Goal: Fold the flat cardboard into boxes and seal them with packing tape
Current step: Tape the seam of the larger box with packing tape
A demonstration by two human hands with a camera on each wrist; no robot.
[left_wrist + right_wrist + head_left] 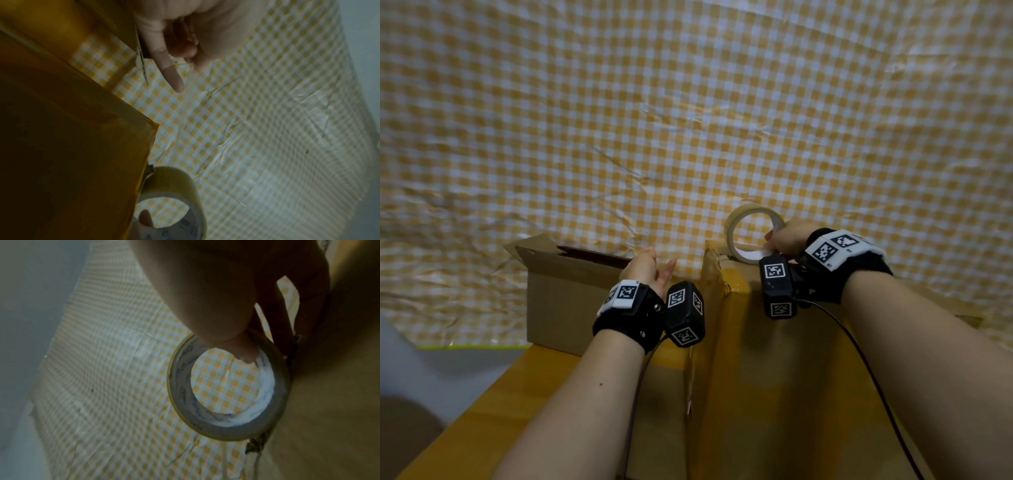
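A large cardboard box [774,377] lies right under my arms, and its top shines with yellow-brown tape. My right hand [787,240] grips the tape roll [731,228] at the box's far edge. The thumb [242,350] is hooked inside the roll's [179,389] core and the fingers lie outside it. My left hand [654,270] hovers at the box's far left corner and holds nothing. Its index finger [164,65] points straight along a cardboard edge, with the other fingers loosely bent. The roll [176,183] touches the taped box [72,146] at its corner.
A second cardboard box [571,294] stands to the left with its top flaps open. A crumpled yellow-and-white checked cloth [688,120] covers the surface beyond both boxes. Black cables [859,359] trail from the wrist cameras across the near box.
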